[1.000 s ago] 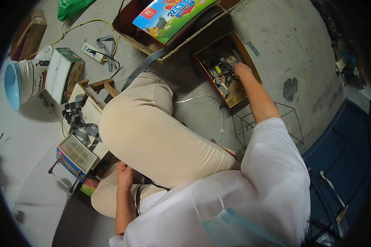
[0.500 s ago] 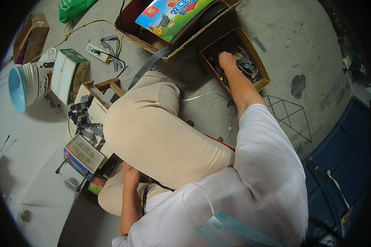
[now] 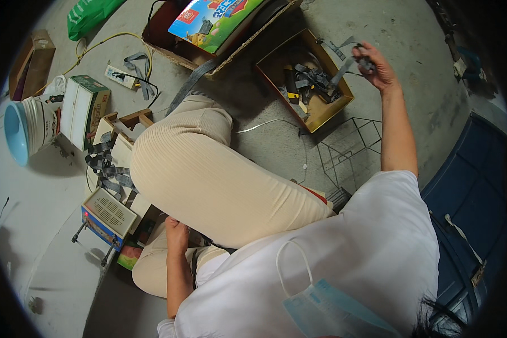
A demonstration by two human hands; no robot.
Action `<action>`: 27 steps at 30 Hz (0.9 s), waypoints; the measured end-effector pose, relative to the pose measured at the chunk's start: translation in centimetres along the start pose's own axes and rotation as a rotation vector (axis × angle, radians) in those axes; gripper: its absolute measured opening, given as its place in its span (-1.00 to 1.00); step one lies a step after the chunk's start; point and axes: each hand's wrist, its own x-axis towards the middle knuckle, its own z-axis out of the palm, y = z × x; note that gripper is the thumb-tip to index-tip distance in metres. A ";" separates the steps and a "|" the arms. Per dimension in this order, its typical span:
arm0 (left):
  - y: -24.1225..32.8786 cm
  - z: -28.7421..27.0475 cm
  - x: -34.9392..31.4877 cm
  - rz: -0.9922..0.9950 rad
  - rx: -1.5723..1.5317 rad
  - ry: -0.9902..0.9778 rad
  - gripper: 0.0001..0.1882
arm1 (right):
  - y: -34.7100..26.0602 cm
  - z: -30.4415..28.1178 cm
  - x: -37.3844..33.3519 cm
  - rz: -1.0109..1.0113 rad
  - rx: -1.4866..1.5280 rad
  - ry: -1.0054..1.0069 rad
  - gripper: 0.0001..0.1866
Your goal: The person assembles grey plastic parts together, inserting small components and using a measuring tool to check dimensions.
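My feed comes through moderately bright, light source out of view. The grey concrete floor [image 3: 417, 118] darkens along the left edge of the open golden cardboard box [image 3: 331, 113]; the white cloth shirt [image 3: 327, 253] reflects softly. Fisheye curvature bends my periphery into black corners.

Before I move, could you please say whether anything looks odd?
Tangled gray straps lie heaped beside the slotted-grille device, and a long gray strap trails over the rim of the cardboard box; both look loose rather than stowed.
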 end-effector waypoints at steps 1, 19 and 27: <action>-0.2 -0.1 0.0 0.001 -0.008 -0.002 -0.89 | -0.1 -0.6 -0.6 -0.027 0.078 0.000 -0.70; 0.2 0.3 -0.4 0.035 0.038 0.026 -0.86 | 24.8 4.2 3.2 0.817 -1.433 0.247 -0.59; 0.0 -0.2 -0.2 0.006 0.070 0.008 -0.88 | 16.7 -0.3 3.2 0.540 -0.543 0.362 -0.69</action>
